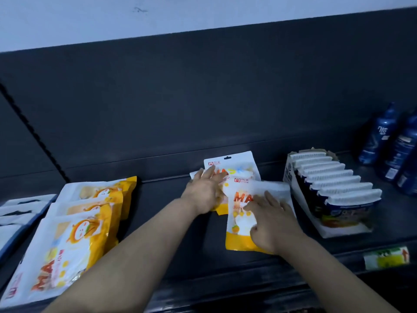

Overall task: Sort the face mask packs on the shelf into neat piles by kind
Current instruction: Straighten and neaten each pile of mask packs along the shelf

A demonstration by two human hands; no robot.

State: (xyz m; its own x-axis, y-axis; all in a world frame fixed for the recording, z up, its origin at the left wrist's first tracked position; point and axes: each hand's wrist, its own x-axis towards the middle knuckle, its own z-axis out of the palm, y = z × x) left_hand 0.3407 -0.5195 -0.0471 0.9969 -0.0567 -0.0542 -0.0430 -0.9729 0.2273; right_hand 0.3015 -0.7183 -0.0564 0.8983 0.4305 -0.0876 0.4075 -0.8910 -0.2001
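Observation:
Two white-and-yellow mask packs lie overlapped mid-shelf. My right hand (272, 224) rests flat with spread fingers on the front pack (242, 222). The rear pack (234, 164) leans toward the shelf back, and my left hand (206, 190) lies on it with straight fingers. At the left, a fanned row of larger yellow mask packs (74, 229) with an orange cartoon figure lies on the dark shelf (171, 224). White and dark-blue packs (15, 213) show at the far left edge, partly cut off.
A white display carton (291, 175) with several upright packets stands right of my hands. Dark blue bottles (392, 141) stand at the far right. A green-yellow price tag (387, 257) sits on the shelf's front rail. The black back panel (180, 105) rises behind.

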